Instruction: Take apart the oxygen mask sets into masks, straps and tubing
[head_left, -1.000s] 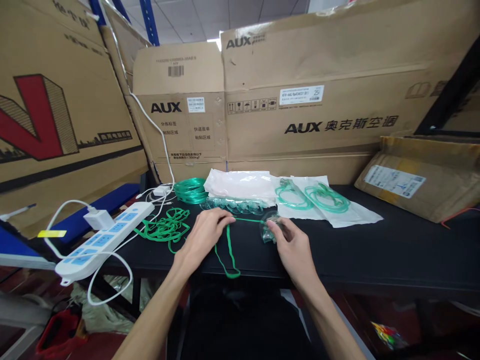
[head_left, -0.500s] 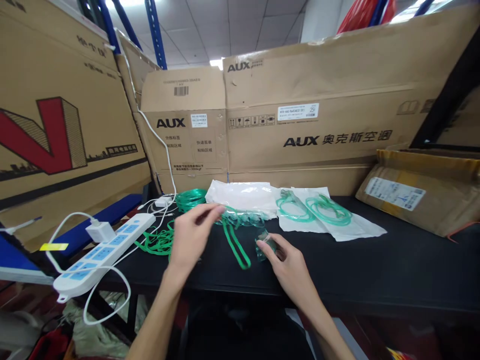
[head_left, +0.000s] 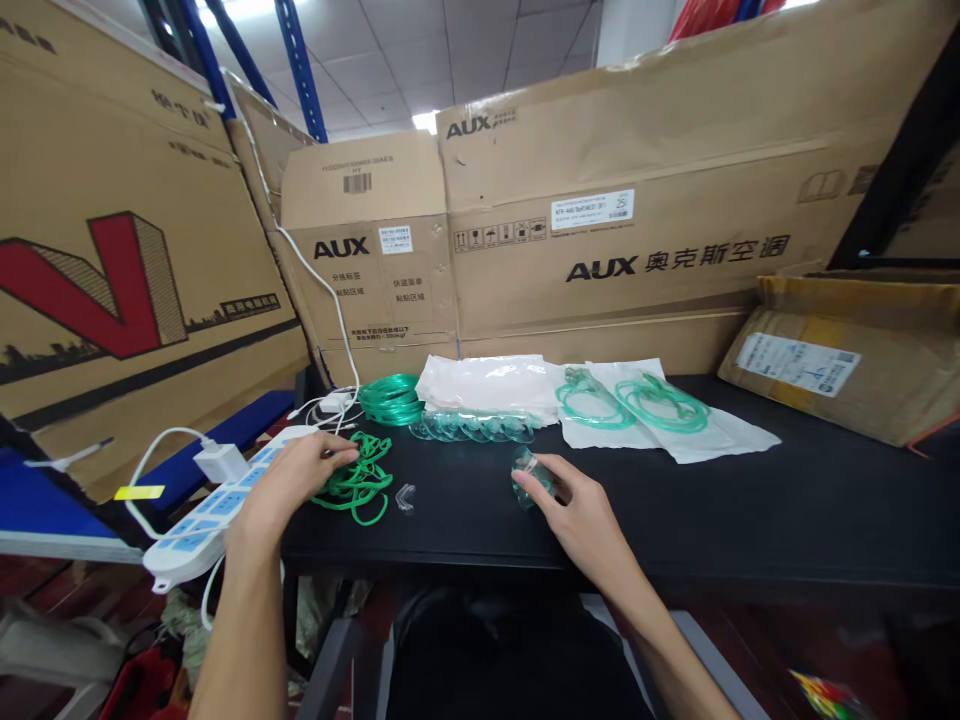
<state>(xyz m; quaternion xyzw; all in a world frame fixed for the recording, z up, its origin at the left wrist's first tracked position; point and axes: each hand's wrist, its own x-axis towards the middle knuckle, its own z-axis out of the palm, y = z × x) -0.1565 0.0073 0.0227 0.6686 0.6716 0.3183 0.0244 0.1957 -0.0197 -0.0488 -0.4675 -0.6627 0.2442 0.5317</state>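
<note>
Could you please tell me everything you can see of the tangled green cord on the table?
The green cord is bright green, narrow and limp, with a fabric-like look. It lies in a loose tangle of loops on the black table, to the right of the white power strip and nearer than the coiled green tubing. Whether it is one strand or several cannot be told. The fingertips of the left hand are at its upper left part, apparently touching it; any grip is unclear.
</note>
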